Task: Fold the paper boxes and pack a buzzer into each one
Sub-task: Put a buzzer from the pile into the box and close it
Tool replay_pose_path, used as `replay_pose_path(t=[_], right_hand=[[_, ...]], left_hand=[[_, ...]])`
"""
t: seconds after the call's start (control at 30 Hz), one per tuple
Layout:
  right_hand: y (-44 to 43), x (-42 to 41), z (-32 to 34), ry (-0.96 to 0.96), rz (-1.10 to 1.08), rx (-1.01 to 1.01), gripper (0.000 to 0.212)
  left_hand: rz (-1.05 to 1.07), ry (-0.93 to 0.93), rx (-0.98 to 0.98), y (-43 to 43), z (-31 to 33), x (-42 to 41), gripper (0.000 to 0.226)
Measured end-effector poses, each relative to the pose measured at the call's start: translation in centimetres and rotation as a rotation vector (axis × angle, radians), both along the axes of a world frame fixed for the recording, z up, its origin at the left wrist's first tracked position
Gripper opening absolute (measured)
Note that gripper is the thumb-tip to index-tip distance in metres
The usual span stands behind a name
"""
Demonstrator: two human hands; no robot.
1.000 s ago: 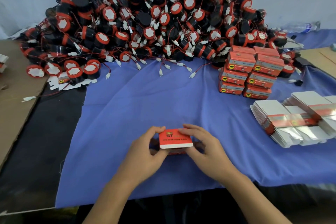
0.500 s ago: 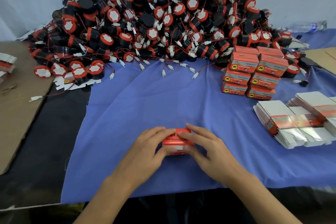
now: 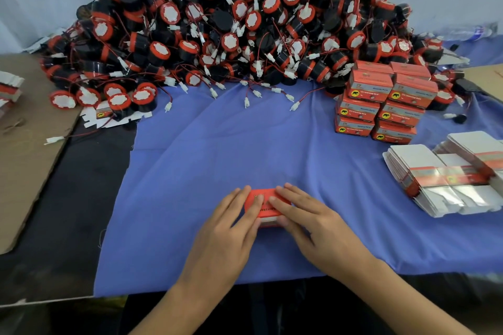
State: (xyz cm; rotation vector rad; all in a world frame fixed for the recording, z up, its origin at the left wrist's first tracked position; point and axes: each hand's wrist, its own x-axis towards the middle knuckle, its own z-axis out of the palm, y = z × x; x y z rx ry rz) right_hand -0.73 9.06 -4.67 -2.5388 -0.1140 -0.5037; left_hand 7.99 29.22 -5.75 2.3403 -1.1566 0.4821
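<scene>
The box point(image 3: 265, 193) lid, raised a second ago, is now down. The left hand point(image 3: 226, 231) and right hand point(image 3: 318, 228) press on it, fingers flatter than before, held close together

red box point(image 3: 268, 205) lay closed near the front edge of the blue cloth point(image 3: 190, 171), buzzer pile point(image 3: 231, 35) behind, packed boxes point(image 3: 381, 106) stacked back-right.

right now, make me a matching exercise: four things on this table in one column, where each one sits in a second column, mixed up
Things
1. buzzer pile
2. stack of closed boxes
3. flat box blanks
4. red box

Places
a. under the fingers of the left hand and right hand
b. heaped along the back
c. banded together, far right
d. at the pile's right end

Pairs: 1-b, 2-d, 3-c, 4-a
</scene>
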Motion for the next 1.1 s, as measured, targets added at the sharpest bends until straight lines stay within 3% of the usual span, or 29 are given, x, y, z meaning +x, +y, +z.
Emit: replay_pose_path(t=[0.17, 0.27, 0.33, 0.37, 0.43, 0.53, 0.63, 0.67, 0.83, 1.0, 1.1], right_hand=[[0.6, -0.4, -0.7, -0.11, -0.035, -0.289, 0.041], [0.9, -1.1, -1.3, -0.039, -0.057, -0.456, 0.064], [1.3, -1.5, -1.2, 0.003, -0.066, -0.485, 0.068], [1.5, -1.7, -1.2, 0.017, -0.057, -0.453, 0.069], [1.9, -2.0, -1.3, 0.049, -0.05, -0.28, 0.072], [3.1, -2.1, -1.3, 0.076, -0.154, 0.189, 0.071], [4.2, -1.1, -0.9, -0.053, -0.398, 0.759, 0.053], [4.1, -0.7, -0.6, -0.071, -0.456, 0.847, 0.047], [1.1, 0.6, 2.0, -0.119, -0.626, 0.705, 0.046], [-3.8, 3.4, 3.7, -0.024, -0.701, 0.793, 0.053], [-6.5, 5.6, 4.1, -0.056, -0.817, 0.827, 0.052]], left_hand=[[0.016, -0.116, 0.122, 0.3, -0.5, -0.5, 0.046], [0.033, -0.119, 0.166, 0.1, -0.4, -0.8, 0.045], [0.014, -0.111, 0.187, 0.1, -0.2, -1.0, 0.046], [0.005, -0.072, 0.164, 0.0, -0.2, -1.1, 0.043], [0.011, 0.195, -0.001, -0.1, 0.1, -1.3, 0.043], [0.093, 0.618, -0.374, -0.7, 0.8, -1.6, 0.038], [0.185, 0.912, -0.712, -2.3, 1.1, -1.5, 0.047], [0.186, 0.944, -0.746, -3.0, 1.2, -1.3, 0.042], [0.099, 0.94, -0.766, -7.7, 2.6, 0.0, 0.021], [-0.046, 0.902, -0.681, -15.0, 3.8, 2.9, 0.027], [-0.124, 0.974, -0.555, -19.6, 3.7, 4.9, 0.035]])
